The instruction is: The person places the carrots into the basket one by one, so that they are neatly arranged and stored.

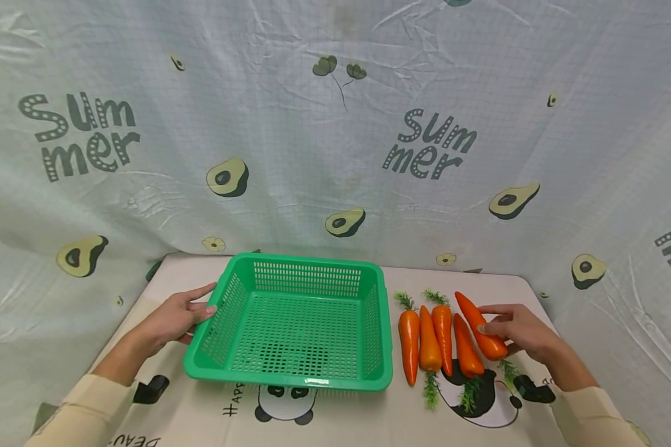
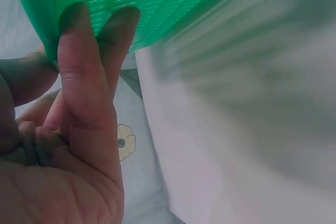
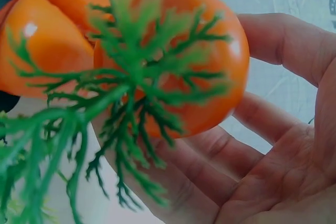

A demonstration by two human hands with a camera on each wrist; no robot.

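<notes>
A green plastic basket (image 1: 291, 380) with perforated walls takes up the middle of the table. My left hand (image 1: 176, 316) pinches its left rim, thumb on top and fingers beneath; the left wrist view shows fingers against the mesh wall (image 2: 157, 3). On the right, my right hand (image 1: 522, 329) holds an orange carrot (image 1: 493, 347) between thumb and fingers. Its thick end and feathery green top (image 3: 131, 77) face the camera in the right wrist view. Left of it, several more carrots (image 1: 409, 341) lie side by side, some with leaves toward the back, others toward the front.
The pale tablecloth (image 1: 201, 422) bears panda drawings and lettering. Behind and at both sides hangs a light curtain (image 1: 291, 205) printed with avocados and words. The carrots lie just right of the basket's right wall.
</notes>
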